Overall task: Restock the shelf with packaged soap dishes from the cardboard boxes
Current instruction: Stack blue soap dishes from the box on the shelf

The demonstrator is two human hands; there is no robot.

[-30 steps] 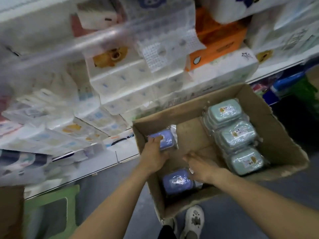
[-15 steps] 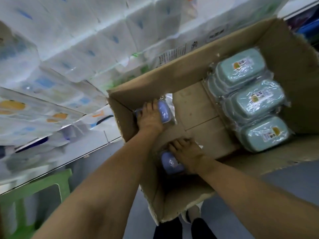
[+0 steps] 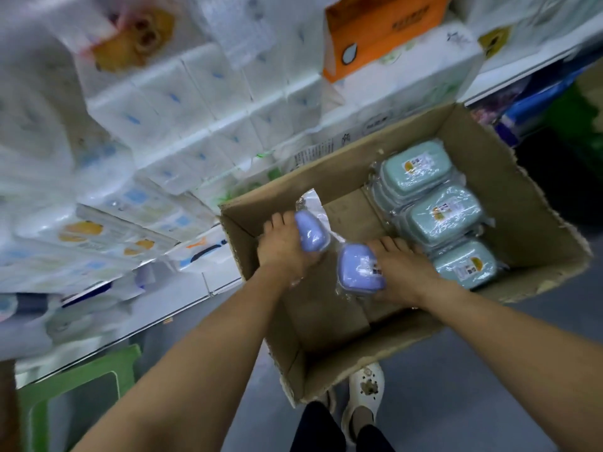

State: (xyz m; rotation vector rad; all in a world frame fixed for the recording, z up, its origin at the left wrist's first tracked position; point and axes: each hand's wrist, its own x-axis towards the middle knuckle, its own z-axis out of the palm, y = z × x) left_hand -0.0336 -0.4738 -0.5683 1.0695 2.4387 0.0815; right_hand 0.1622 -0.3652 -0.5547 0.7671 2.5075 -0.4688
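We are reaching both hands into the open cardboard box [image 3: 528, 203]. Our left hand [image 3: 282, 249] is gripping a purple soap dish [image 3: 310, 234] in clear wrap, fingers curled round its outer side, the loose end of the wrap sticking up beyond the fingertips. Our right hand [image 3: 403, 272] is grasping a second purple soap dish [image 3: 359, 269], which is lying just to the thumb side of that hand with its label facing up. The two purple dishes are sitting close together between our hands, above the box floor. Just beyond the little-finger side of our right hand, three green wrapped soap dishes [image 3: 443, 216] are lying in a row along the box wall. Past our left hand, white tissue packs [image 3: 202, 102] are filling the shelf [image 3: 182, 308]. Below our wrists, a white shoe [image 3: 363, 396] is showing under the box.
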